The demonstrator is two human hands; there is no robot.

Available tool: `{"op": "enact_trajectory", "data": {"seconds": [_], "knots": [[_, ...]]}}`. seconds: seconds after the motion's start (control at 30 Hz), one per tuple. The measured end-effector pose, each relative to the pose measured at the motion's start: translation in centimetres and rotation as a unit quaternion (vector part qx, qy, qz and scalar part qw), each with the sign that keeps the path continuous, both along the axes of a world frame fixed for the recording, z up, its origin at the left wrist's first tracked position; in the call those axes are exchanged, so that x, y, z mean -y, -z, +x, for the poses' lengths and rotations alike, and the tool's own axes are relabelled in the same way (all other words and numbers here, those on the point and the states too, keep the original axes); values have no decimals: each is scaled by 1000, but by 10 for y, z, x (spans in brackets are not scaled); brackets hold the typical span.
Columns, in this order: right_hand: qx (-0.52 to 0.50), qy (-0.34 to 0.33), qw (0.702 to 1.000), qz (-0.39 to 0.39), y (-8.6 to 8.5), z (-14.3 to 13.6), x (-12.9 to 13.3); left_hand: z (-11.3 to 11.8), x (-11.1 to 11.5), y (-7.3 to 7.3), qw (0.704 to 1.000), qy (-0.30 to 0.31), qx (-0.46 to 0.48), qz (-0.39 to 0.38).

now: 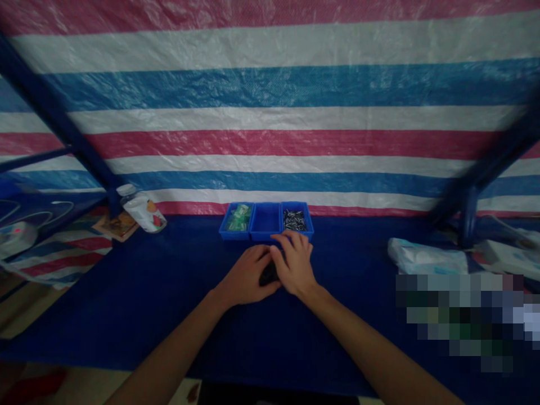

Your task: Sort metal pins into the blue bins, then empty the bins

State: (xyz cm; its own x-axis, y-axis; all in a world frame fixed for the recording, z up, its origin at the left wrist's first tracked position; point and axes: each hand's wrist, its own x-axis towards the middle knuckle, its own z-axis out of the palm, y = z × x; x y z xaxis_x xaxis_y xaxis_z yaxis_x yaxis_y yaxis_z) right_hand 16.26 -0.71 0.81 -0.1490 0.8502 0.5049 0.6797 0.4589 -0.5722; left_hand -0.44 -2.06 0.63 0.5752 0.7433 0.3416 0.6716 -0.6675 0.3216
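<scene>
My left hand [247, 278] and my right hand [295, 264] rest together on the dark blue table [169, 292], both closed around a small black object [269, 274] that is mostly hidden between them. Just beyond my fingers stand three blue trays side by side. The left tray [235, 222] holds small green pieces. Nothing shows inside the middle tray [265, 221]. Several small dark metal parts fill the right tray [297, 220].
A white plastic bottle [141, 211] lies tilted at the back left beside a brown card [116, 226]. A crumpled white bag [426, 260] sits at the right. Blue frame bars [63, 126] slant down on both sides. A striped tarp [270, 112] hangs behind.
</scene>
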Motion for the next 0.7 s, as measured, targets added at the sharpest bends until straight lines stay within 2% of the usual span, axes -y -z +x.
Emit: {"op": "enact_trajectory", "data": {"seconds": [0.03, 0.1, 0.17, 0.2, 0.27, 0.33, 0.43, 0.57, 0.7], "knots": [[-20, 53, 998, 18, -3, 6, -5, -6, -3, -3, 1000, -11, 4, 23], [-76, 173, 982, 10, -6, 20, -22, -18, -13, -10, 994, -74, 19, 83], [-125, 250, 958, -68, -7, 34, -44, -31, -24, -13, 978, -166, 32, 124], [-137, 260, 949, -115, -7, 40, -55, -37, -30, -13, 967, -217, 41, 125], [-138, 246, 938, -202, -4, 51, -77, -49, -42, -10, 940, -322, 85, 81], [-126, 217, 933, -257, -2, 59, -95, -61, -56, -7, 904, -395, 164, -18], [-120, 191, 931, -285, -1, 67, -111, -78, -77, -7, 823, -489, 251, -143], [-135, 175, 923, -315, -5, 73, -114, -91, -101, -14, 811, -497, 238, -194], [-198, 170, 900, -348, -15, 81, -104, -93, -109, -17, 807, -479, 250, -237]]}}
